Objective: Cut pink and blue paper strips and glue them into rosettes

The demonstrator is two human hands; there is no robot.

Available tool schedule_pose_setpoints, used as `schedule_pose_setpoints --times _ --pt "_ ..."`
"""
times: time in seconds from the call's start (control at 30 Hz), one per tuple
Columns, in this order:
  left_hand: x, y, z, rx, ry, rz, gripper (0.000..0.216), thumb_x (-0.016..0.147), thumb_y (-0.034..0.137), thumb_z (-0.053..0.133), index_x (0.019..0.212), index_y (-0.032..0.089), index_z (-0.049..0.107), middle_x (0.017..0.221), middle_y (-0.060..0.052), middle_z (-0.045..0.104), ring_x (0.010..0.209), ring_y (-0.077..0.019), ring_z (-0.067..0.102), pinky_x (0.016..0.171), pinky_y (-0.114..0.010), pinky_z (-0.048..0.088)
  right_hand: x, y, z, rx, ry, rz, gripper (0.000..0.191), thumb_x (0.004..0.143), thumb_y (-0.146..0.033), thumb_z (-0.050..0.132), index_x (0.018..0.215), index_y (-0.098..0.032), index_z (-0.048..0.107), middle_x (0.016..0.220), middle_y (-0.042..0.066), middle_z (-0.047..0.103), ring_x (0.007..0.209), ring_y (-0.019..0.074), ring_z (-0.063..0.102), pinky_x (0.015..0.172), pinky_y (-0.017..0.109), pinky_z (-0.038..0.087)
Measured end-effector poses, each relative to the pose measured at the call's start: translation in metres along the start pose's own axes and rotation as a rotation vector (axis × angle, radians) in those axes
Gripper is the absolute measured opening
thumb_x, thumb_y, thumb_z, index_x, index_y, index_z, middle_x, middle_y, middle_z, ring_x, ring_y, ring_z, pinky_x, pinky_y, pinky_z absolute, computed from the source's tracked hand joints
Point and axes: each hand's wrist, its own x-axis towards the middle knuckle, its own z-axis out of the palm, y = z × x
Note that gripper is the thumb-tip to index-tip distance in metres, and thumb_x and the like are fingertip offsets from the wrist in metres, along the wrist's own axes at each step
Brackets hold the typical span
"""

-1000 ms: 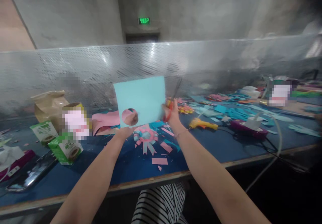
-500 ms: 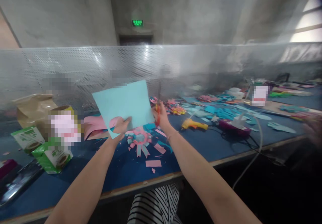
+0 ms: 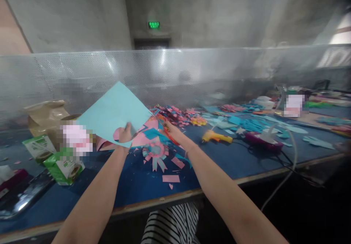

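- The left hand [image 3: 124, 133] pinches the lower corner of a light blue paper sheet [image 3: 113, 112] between thumb and fingers, thumb on the near face.
- The sheet is held above the table, tilted back and to the left; its free corner points up and away, and its right-hand edge slopes down toward the right hand.
- The right hand [image 3: 171, 130] is closed around red-handled scissors [image 3: 164, 126]; motion blur hides how the blades stand, so I cannot tell whether they are apart or together.
- The scissors lie just beside the sheet's right edge, to the right of the left hand, with their long axis pointing up and left toward the paper. The right hand is the nearer one to that edge.
- Below both hands, on the blue table [image 3: 131, 189], lies a pink and blue paper rosette [image 3: 156, 152] with loose pink paper strips [image 3: 170, 178] near it.
- Farther right rest a yellow glue gun [image 3: 216, 136] and scattered paper cut-outs [image 3: 178, 114].
- At the left stand green boxes [image 3: 64, 165] and a brown paper bag [image 3: 46, 116]; a perforated metal screen [image 3: 192, 72] backs the table.
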Motion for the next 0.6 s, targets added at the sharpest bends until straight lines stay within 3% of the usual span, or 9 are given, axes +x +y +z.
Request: schedule_pose_setpoints --times 0.37,0.6 --pt "-0.0059 -0.0004 0.0057 -0.01 -0.059 -0.041 0.012 0.074 0.029 0.055 0.082 0.02 0.056 0.088 -0.002 0.059 0.075 -0.0121 0.055 0.06 -0.027 0.053 -0.0012 -0.0021 0.0008 0.027 -0.053 0.005 0.05 0.071 -0.056 0.047 0.103 -0.018 0.045 0.081 0.002 0.055 0.069 0.0131 0.049 0.065 0.027 0.041" --pt "-0.006 -0.0028 0.0065 -0.003 -0.103 -0.015 0.018 0.073 0.028 0.056 0.089 0.018 0.056 0.096 -0.005 0.059 0.075 -0.0111 0.056 0.056 -0.021 0.052 -0.0014 -0.0051 0.0004 0.046 -0.023 0.001 0.046 0.07 -0.056 0.047 0.096 -0.017 0.047 0.076 0.0 0.054 0.066 0.0124 0.047 0.062 0.026 0.04"
